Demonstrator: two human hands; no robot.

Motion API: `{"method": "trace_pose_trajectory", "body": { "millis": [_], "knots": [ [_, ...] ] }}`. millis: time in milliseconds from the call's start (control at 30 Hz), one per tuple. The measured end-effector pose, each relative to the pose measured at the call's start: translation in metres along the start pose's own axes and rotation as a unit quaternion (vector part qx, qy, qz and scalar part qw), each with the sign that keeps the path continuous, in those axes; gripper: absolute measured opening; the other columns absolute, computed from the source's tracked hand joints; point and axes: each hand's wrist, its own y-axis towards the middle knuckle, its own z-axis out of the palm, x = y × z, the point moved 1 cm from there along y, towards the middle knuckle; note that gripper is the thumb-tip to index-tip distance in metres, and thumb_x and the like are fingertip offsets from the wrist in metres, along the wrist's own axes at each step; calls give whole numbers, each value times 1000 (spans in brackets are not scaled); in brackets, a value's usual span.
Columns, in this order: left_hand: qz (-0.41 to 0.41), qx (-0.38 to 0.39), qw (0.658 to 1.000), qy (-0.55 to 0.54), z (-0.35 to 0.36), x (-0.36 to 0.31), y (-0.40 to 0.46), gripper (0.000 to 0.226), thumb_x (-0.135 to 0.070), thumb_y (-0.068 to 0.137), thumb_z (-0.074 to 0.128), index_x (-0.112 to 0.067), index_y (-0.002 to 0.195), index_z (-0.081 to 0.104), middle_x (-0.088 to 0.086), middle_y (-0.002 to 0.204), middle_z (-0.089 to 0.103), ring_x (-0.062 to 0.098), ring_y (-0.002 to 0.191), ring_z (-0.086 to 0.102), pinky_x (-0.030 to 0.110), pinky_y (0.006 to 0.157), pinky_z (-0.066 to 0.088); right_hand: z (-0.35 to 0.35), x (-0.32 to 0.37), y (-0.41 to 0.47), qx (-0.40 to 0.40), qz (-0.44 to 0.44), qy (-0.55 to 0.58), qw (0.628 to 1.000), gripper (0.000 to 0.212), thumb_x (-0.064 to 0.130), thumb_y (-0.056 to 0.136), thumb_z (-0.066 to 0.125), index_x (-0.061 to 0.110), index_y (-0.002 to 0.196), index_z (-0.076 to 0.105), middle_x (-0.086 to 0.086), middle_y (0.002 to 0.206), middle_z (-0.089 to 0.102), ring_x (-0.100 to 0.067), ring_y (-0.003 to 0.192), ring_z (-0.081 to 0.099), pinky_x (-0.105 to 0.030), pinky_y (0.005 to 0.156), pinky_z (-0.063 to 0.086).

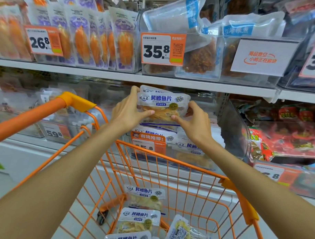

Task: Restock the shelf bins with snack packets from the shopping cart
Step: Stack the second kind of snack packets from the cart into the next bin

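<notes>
Both hands hold a small stack of grilled cod fillet packets, white and blue with a clear window, upright above a clear shelf bin. My left hand grips the stack's left side and my right hand its right side. The bin below holds more of the same packets. An orange shopping cart stands in front of the shelf. Several more cod packets lie on its floor.
A white shelf edge runs just above the held stack. The upper shelf carries bins of orange snack packs and dried fish bags. Red packets fill the bin to the right. The cart handle crosses at left.
</notes>
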Motion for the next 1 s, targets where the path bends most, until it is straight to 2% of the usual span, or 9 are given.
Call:
{"method": "trace_pose_trajectory", "body": {
  "millis": [100, 300, 400, 500, 633, 733, 800, 900, 1000],
  "knots": [
    [-5, 3, 1000, 5, 0, -1, 3, 61, -47, 80, 71, -17, 120, 37, 2, 121, 63, 29, 103, 62, 33, 68, 42, 1, 2, 1, -6, 4, -3, 1000, 38, 37, 79, 75, 13, 104, 59, 0, 92, 68, -17, 79, 61, -38, 67, 53],
    [-11, 24, 1000, -10, -8, 3, 7, 62, -48, 76, 74, -21, 121, 41, -1, 123, 64, 28, 108, 61, 38, 77, 44, 0, 4, 5, 32, 23, 13, 999, 35, 33, 78, 78, 15, 102, 59, 6, 88, 66, -10, 72, 60, -26, 61, 49],
    [-18, 34, 999, -15, -11, 4, 6, 62, -48, 73, 76, -25, 119, 43, -4, 123, 64, 25, 109, 61, 42, 85, 48, 2, 4, 6, 58, 40, 30, 997, 43, 33, 74, 80, 16, 106, 57, 3, 94, 67, -13, 78, 61, -33, 69, 54],
    [-46, 83, 995, -5, -9, 5, 7, 65, -52, 72, 75, -24, 122, 45, -1, 123, 63, 24, 109, 61, 45, 91, 48, 4, 1, 4, 106, 68, 5, 992, 54, 32, 71, 83, 14, 112, 52, -2, 102, 65, -19, 87, 59, -39, 76, 52],
    [-93, 129, 986, 40, -2, 6, 6, 64, -57, 79, 66, -14, 123, 48, 5, 125, 61, 27, 116, 56, 40, 90, 45, 4, 2, 0, 117, 54, 8, 992, 55, 32, 79, 76, 12, 119, 45, -2, 103, 62, -20, 86, 58, -43, 78, 52],
    [-99, 146, 980, 90, 1, 5, 8, 59, -61, 81, 61, -15, 118, 57, 6, 118, 64, 29, 112, 56, 38, 87, 45, 6, 5, -2, 121, 54, 19, 991, 53, 30, 89, 65, 9, 128, 36, -3, 107, 57, -20, 84, 56, -42, 77, 49],
    [-92, 160, 969, 166, 1, 3, 9, 62, -66, 80, 58, -18, 120, 59, 8, 120, 61, 30, 118, 48, 39, 91, 42, 11, 4, -3, 128, 49, -6, 991, 51, 29, 91, 62, 9, 128, 34, -7, 116, 60, -25, 91, 59, -39, 73, 48],
    [-91, 167, 955, 226, 0, -1, 8, 76, -66, 80, 58, -14, 135, 47, 12, 137, 44, 31, 131, 32, 42, 102, 33, 15, 2, -2, 139, 54, -68, 986, 47, 33, 92, 61, 11, 123, 34, -10, 115, 63, -29, 93, 61, -38, 68, 49],
    [-49, 115, 988, 95, 2, -1, 2, 100, -44, 80, 72, -15, 152, 10, 11, 155, 17, 31, 141, 21, 45, 110, 29, 14, 5, 0, 132, 46, -133, 981, 57, 35, 91, 62, 13, 132, 29, -13, 110, 64, -31, 91, 63, -37, 65, 47]
  ]
}}
